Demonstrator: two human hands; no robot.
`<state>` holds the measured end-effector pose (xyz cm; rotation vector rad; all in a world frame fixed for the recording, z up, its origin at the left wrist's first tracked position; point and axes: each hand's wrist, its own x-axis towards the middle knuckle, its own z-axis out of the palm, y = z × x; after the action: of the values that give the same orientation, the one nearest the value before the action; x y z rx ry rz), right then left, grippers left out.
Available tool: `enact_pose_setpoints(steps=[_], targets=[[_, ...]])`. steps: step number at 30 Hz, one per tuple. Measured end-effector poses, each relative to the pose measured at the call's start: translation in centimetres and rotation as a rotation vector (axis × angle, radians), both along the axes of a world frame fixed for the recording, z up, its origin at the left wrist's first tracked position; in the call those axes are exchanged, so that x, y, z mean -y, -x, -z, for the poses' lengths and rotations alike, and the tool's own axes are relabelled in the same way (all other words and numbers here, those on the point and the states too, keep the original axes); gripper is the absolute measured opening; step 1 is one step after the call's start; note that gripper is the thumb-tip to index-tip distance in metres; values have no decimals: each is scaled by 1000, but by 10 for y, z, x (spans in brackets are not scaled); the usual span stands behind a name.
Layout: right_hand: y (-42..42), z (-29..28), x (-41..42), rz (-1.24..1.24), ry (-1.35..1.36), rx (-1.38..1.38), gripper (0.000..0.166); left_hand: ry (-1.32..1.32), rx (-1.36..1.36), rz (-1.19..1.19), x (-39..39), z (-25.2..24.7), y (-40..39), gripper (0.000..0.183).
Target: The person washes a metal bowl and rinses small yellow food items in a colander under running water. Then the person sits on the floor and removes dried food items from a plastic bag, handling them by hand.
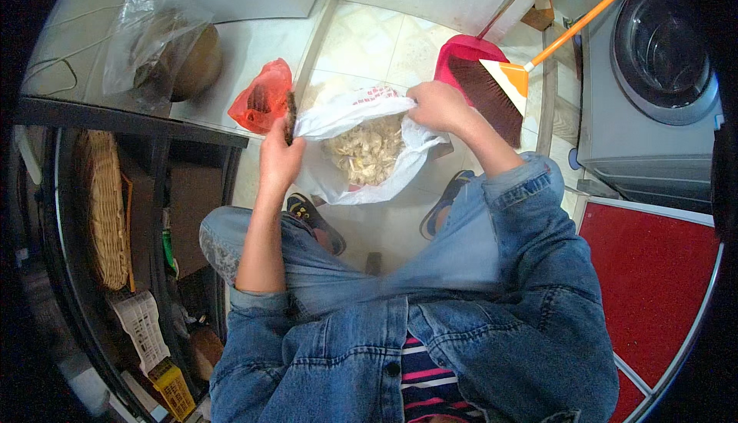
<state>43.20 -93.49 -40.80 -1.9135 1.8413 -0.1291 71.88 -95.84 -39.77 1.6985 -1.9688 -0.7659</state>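
Between my feet stands a white woven plastic bag (383, 195) with its mouth spread wide and red writing on its far side. Inside lies a heap of pale, yellowish dried pieces (369, 152); what they are I cannot tell. My left hand (281, 155) grips the bag's left rim. A dark, rough strip (290, 118) shows at its fingers, perhaps held too. My right hand (438, 104) is closed on the far right part of the rim. Just beyond my left hand sits a crumpled red plastic bag (262, 97) with something dark in it.
A broom (507, 85) leans in a pink dustpan (445, 59) at the far right. Beyond it stands a front-loading washing machine (646, 106). A black shelf rack (233, 145) with a wicker basket (106, 209) is at left. A rounded brown vessel (199, 62) stands behind clear plastic.
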Motion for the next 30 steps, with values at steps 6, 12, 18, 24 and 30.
enact_pose_setpoints(steps=[6, 12, 18, 24, 30], targets=[[1, -18, -11, -12, 9, 33, 30, 232, -251, -77, -24, -39, 25, 34], [6, -21, -15, -21, -50, 72, 33, 28, -20, 617, -59, -21, 34, 18], [12, -25, -23, -15, -144, 11, 42, -449, 243, 839, -69, -4, 26, 18], [24, -44, -27, 176, 326, 313, 46, -121, -203, 663, -72, -1, 29, 23], [-10, -65, -52, 248, -168, 1658, 38, -749, -796, 296, -72, -8, 37, 26]])
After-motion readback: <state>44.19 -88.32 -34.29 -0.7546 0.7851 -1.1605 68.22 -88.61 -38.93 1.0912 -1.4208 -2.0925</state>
